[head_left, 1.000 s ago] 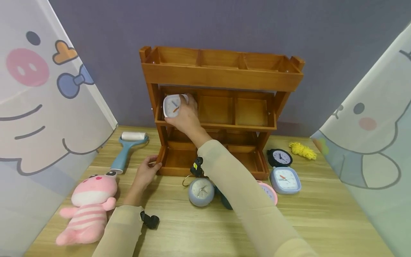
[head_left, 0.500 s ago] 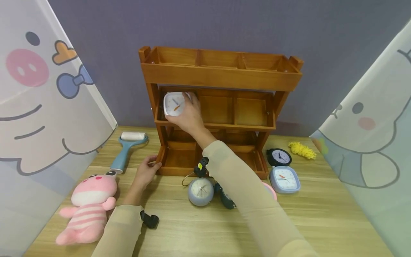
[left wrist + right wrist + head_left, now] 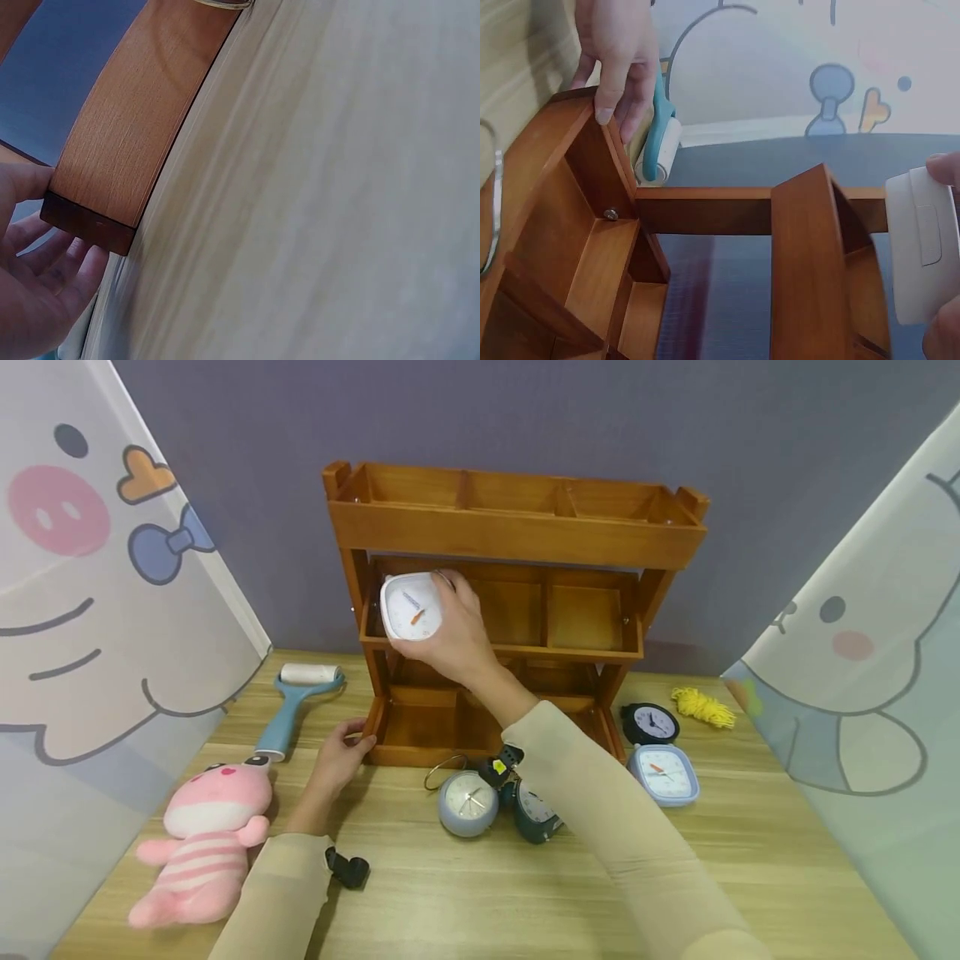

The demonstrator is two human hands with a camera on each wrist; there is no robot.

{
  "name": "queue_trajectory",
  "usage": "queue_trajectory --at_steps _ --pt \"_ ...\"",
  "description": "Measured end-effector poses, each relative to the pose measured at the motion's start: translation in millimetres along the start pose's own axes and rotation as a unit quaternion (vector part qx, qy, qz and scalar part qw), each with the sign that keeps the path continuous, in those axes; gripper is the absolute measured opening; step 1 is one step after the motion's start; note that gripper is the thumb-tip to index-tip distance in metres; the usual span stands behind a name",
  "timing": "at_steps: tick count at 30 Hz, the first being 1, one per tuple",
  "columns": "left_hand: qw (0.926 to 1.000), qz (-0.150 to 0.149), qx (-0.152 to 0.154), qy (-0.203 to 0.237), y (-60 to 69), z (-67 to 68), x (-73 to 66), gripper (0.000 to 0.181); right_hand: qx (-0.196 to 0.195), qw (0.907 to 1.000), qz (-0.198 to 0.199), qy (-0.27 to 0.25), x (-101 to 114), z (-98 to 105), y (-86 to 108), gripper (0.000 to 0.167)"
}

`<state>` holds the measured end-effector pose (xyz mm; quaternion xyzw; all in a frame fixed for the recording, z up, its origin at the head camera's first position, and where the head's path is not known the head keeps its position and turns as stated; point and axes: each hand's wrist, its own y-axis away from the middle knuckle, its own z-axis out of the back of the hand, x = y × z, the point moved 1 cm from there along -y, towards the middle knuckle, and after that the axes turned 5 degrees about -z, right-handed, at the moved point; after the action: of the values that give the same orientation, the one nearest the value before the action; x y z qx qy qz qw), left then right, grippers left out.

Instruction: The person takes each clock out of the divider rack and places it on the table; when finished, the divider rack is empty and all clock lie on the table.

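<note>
My right hand (image 3: 453, 631) grips a white square alarm clock (image 3: 408, 606) with an orange hand on its dial. The clock is at the left compartment of the middle tier of a brown wooden shelf (image 3: 517, 539). In the right wrist view, the clock's white side (image 3: 919, 247) shows beside that tier's front board; whether they touch I cannot tell. My left hand (image 3: 341, 760) holds the lower left corner of the shelf, thumb on one side and fingers on the other. The left wrist view shows these fingers (image 3: 79, 274) against the shelf's end.
Before the shelf stand a round grey-blue clock (image 3: 468, 804) and a dark green clock (image 3: 534, 814), partly behind my sleeve. To the right lie a black clock (image 3: 651, 724), a light blue clock (image 3: 666, 774) and yellow string (image 3: 703, 707). A lint roller (image 3: 296, 706) and pink plush toy (image 3: 210, 835) lie left.
My right hand has shifted slightly right and toward me with the white clock, whose dial has turned a little. More of the dark green clock shows. The left hand keeps its hold.
</note>
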<state>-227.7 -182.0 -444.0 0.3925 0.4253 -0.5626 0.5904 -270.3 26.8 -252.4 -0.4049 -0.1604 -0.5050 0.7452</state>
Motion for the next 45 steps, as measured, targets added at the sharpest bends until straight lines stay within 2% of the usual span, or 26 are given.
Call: queue_trajectory --at_steps 5,10,17,22,27,34,39,45 --pt "1.0 0.003 -0.003 -0.002 -1.5 1.4 0.5 0.047 0.011 0.9994 0.031 0.004 -5.6 14.3 20.1 0.1" --pt "1.0 0.0 -0.004 -0.007 -2.0 1.4 0.3 0.047 0.022 0.9989 0.041 0.008 -14.8 23.3 37.6 0.1" --pt "1.0 0.004 -0.002 -0.008 0.0 0.1 -0.7 0.047 0.031 0.999 0.029 0.011 -28.1 31.4 65.0 0.099" --pt "1.0 0.003 -0.004 -0.008 0.5 0.3 -0.8 0.047 0.058 0.9983 0.009 -0.003 -34.7 32.1 86.1 0.1" --pt "1.0 0.003 -0.003 -0.009 1.0 0.4 -1.9 0.047 0.078 0.9969 -0.004 -0.009 -39.4 26.8 103.4 0.1" --pt "0.9999 0.003 -0.003 -0.009 0.0 0.6 0.0 0.048 0.112 0.9935 -0.002 -0.023 -43.0 13.3 123.7 0.1" --pt "0.9999 -0.003 -0.009 -0.009 -1.4 0.6 1.5 0.047 0.151 0.9878 -0.009 -0.036 -43.6 -2.2 132.4 0.099" --pt "0.9999 -0.008 -0.011 -0.003 -2.2 -1.3 1.8 0.047 0.183 0.9826 -0.023 -0.017 -45.2 -22.0 139.4 0.098"
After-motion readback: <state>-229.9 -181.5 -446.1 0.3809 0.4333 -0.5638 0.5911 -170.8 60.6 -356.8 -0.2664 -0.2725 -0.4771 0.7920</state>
